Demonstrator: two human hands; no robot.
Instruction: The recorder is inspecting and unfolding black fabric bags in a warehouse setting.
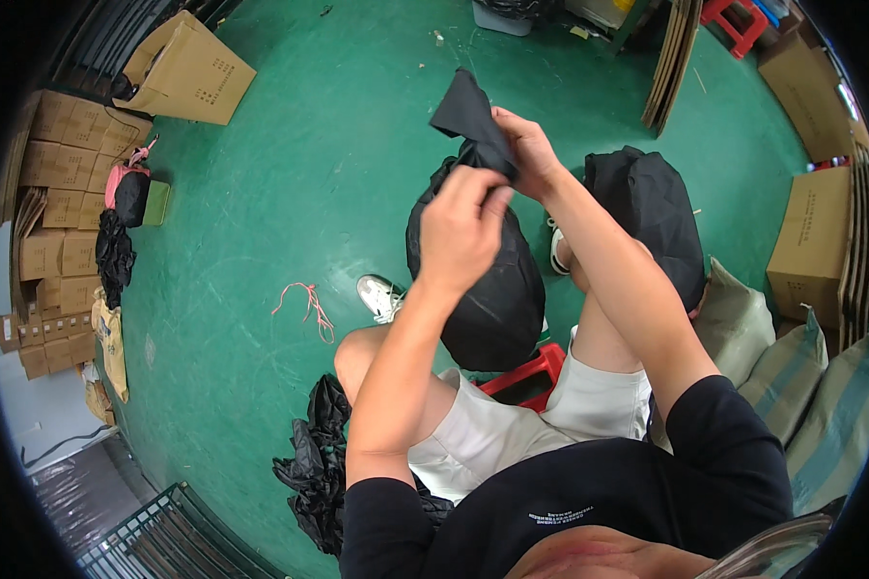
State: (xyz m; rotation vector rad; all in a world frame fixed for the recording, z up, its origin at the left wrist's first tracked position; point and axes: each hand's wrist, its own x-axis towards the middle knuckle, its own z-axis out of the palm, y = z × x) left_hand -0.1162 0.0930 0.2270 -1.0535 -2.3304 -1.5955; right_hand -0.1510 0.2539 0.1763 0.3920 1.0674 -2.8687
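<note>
A piece of black cloth (463, 108) is up in front of me, over a large full black bag (497, 299) between my legs. My right hand (531, 150) grips the cloth's side, the fingers partly behind it. My left hand (462, 227) is curled at the cloth's lower part, slightly blurred, with thumb and fingers pinched together. Its fingertips partly hide the fabric there. Whether the cloth joins the bag below cannot be made out. A second bulky black bag (652, 217) stands beside my right leg.
A red stool (541, 374) shows between my thighs. Crumpled black plastic (319, 454) lies at my left, and pink string (311, 311) is on the green floor. Woven sacks (782, 381) stand at right. Cardboard boxes (63, 256) are stacked far left; an open carton (198, 82) stands beyond.
</note>
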